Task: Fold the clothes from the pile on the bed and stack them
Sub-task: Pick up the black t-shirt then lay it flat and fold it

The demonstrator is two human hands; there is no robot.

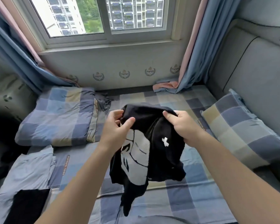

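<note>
Above checked bed [184, 199] under window [107, 16] | left hand [116, 128], right hand [183, 125] both grip black shirt [166, 152]

You have in frame: hands, two: left hand [116, 128] and right hand [184, 125], both at centre. Black printed garment [166, 159], one, at centre. Checked pillows, two: left pillow [55, 117] at middle left, right pillow [242, 131] at the right edge. Flat garments at lower left, two: light blue garment [31, 168] and black garment [27, 206]. Crumpled grey garment [103, 101], one, just above centre. Curtains, two: left curtain [11, 59], right curtain [200, 46]. Window [104, 18], one, top centre, with two panes. Bed [192, 196], one.
</note>
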